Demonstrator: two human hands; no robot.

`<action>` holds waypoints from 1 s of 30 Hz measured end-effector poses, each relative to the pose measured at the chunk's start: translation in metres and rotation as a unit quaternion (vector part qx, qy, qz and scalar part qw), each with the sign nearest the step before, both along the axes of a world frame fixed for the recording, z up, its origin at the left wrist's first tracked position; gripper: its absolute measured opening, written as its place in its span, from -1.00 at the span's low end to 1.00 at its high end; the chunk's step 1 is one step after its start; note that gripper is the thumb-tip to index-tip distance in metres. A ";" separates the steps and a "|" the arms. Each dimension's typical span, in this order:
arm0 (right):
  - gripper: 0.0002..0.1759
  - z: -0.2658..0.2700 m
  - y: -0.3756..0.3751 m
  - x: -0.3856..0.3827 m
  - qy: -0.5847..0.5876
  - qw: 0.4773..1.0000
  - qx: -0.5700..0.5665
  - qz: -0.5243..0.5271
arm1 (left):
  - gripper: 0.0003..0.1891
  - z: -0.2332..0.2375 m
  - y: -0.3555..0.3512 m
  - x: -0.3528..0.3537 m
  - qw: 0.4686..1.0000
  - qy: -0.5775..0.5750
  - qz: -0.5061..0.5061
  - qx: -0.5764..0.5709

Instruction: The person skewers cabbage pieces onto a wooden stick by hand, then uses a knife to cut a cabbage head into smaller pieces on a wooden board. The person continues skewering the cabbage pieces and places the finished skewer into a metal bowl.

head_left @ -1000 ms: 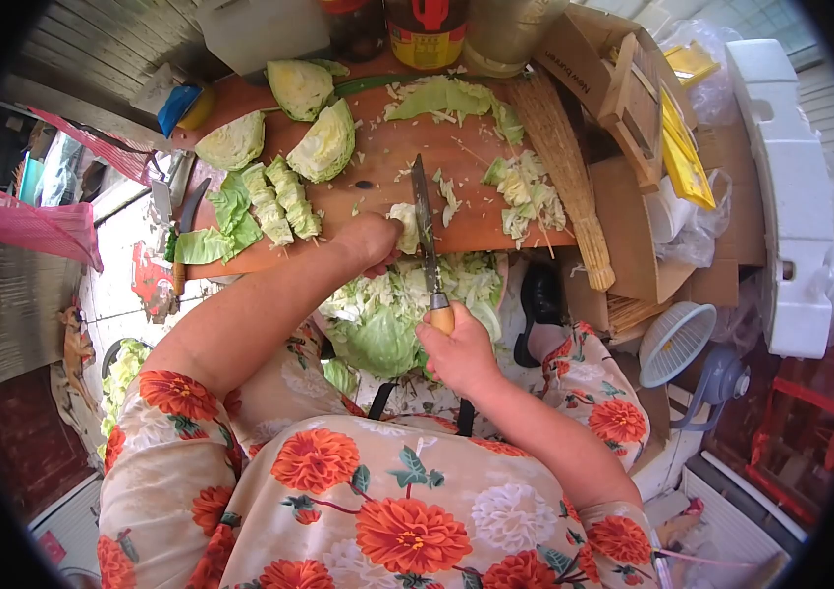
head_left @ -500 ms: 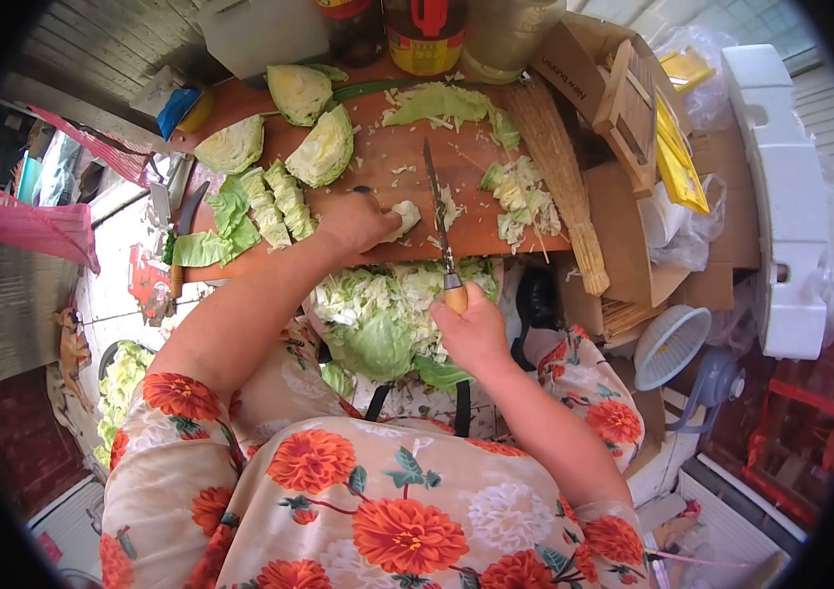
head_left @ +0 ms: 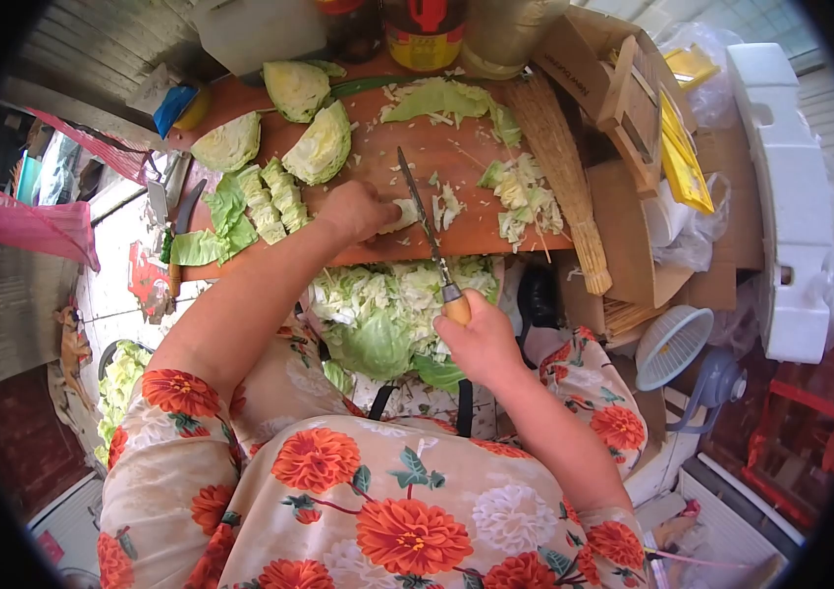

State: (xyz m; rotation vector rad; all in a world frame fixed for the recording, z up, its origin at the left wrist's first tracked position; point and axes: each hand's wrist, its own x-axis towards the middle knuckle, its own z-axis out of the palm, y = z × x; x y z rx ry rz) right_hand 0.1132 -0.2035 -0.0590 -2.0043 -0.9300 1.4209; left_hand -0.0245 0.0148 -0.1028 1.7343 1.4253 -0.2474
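My right hand (head_left: pixel 481 339) is closed round the wooden handle of a knife (head_left: pixel 420 208), whose long narrow blade points away over the board. Beside the blade, my left hand (head_left: pixel 358 211) has its fingers curled on a small piece of cabbage (head_left: pixel 399 216) at the board's front part. The brown cutting board (head_left: pixel 387 162) bears cabbage wedges (head_left: pixel 318 144) at the back left, sliced cabbage strips (head_left: pixel 284 196) left of my left hand, and scattered shreds. Below the board's front edge, chopped cabbage (head_left: pixel 377 314) fills a container, its rim mostly hidden.
A straw whisk broom (head_left: pixel 564 177) lies along the board's right side. Cardboard boxes (head_left: pixel 623 236) and a plastic basket (head_left: pixel 674 347) stand farther right. Another curved knife (head_left: pixel 184 221) rests at the left edge. Jars (head_left: pixel 425 39) line the back. More cabbage (head_left: pixel 124 388) sits at lower left.
The knife blade has shifted left, closer to my left hand, its tip now nearer the cabbage piece. My left hand has moved slightly left.
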 end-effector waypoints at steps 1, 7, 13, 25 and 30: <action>-0.62 0.003 0.000 -0.001 -0.024 0.999 0.028 0.004 | -0.53 0.003 0.000 0.000 1.000 -0.002 -0.006 -0.010; -0.64 -0.017 0.006 0.003 0.018 0.999 -0.030 0.000 | -0.59 -0.003 0.002 0.002 1.000 -0.008 0.002 -0.017; -0.66 -0.032 0.003 -0.012 0.024 0.997 0.004 -0.072 | -0.63 0.006 0.000 -0.008 0.996 -0.053 0.050 -0.053; -0.62 0.000 -0.006 -0.014 0.031 0.999 0.014 0.007 | -0.77 0.014 -0.009 -0.011 0.973 -0.124 0.144 -0.128; -0.62 -0.004 -0.003 -0.011 0.035 0.999 -0.002 0.016 | -0.81 0.012 -0.010 -0.006 0.982 -0.111 0.128 -0.089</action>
